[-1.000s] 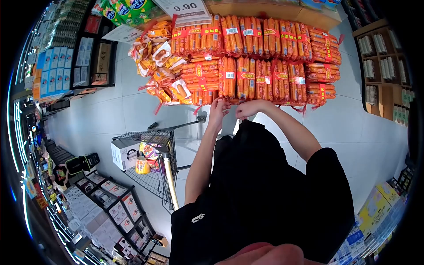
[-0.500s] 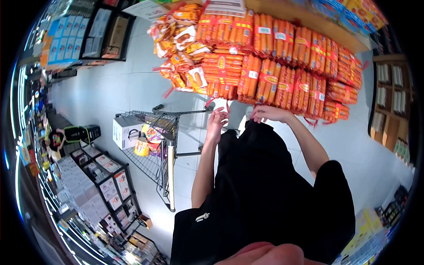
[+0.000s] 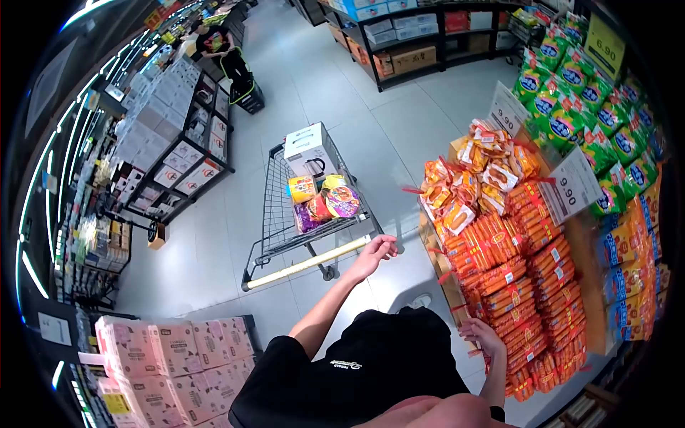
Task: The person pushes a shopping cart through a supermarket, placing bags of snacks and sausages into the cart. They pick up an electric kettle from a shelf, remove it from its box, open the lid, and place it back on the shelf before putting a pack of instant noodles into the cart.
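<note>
My left hand [image 3: 378, 254] is beside the right end of the shopping cart's pale handle [image 3: 314, 262], fingers loosely bent and apart, with nothing in them. Ahead of it, the black wire shopping cart [image 3: 265, 235] carries a white kettle box [image 3: 308, 148], a yellow tub [image 3: 302, 189] and colourful packets [image 3: 342, 202]. Lower down, my right hand [image 3: 484, 335] hangs by the display's near edge, fingers slightly spread and empty, close to stacked packs of red-wrapped sausages [image 3: 510, 299]. Loose orange and white snack bags [image 3: 467, 182] fill the display's far end.
Green bags [image 3: 564, 121] and blue-orange packets [image 3: 628, 271] line the right side behind price signs [image 3: 571, 187]. Pink cartons [image 3: 171, 349] stand lower left. Left of the aisle is a shelf of white boxes [image 3: 182, 160]. Farther off, a person [image 3: 214, 44] stands with a dark basket [image 3: 247, 98].
My view has swung left, so the cart now lies ahead and the sausage display on my right. My left hand is now near the cart handle; my right hand has lowered beside the display.
</note>
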Demonstrator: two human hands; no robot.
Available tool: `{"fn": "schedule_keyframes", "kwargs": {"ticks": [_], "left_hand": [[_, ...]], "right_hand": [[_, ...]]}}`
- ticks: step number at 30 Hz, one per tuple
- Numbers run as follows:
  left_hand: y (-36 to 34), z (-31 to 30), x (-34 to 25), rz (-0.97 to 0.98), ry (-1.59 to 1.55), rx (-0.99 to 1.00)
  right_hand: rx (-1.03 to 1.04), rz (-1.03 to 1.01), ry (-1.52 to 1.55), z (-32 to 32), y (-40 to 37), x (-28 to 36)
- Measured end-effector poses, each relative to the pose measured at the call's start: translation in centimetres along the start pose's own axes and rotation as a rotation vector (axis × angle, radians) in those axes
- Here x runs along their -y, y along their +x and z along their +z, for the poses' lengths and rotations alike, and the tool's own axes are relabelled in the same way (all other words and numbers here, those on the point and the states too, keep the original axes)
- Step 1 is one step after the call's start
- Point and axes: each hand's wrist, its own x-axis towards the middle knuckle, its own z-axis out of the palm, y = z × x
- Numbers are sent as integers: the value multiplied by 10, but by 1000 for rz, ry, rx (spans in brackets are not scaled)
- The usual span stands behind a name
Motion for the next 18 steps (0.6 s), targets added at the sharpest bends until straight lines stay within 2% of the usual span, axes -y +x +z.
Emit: {"fn": "schedule_keyframes", "kwargs": {"ticks": [2, 6, 8, 11, 13, 14, 15, 17, 18], "left_hand": [[-18, -27, -14, 93, 3, -121], [-65, -87, -37, 227, 93, -439], [-89, -123, -30, 281, 166, -567], [-122, -172, -10, 231, 507, -784], [-141, -194, 0, 210, 803, -822], [-148, -204, 7, 142, 910, -778], [-153, -206, 12, 146, 900, -783], [-160, -208, 23, -195, 1073, -643], [-161, -205, 24, -221, 1205, -587]], "right_hand": [[55, -45, 125, -2, 5, -1], [116, -67, 166, 2, 11, 7], [128, -28, 180, -4, 13, 5], [103, 54, 118, 2, 1, 12], [108, 68, 110, 7, -4, 11], [116, 84, 108, 8, -8, 11], [111, 83, 99, 7, -11, 7], [108, 134, 155, 2, -12, -2], [102, 133, 149, 5, -15, 2]]}}
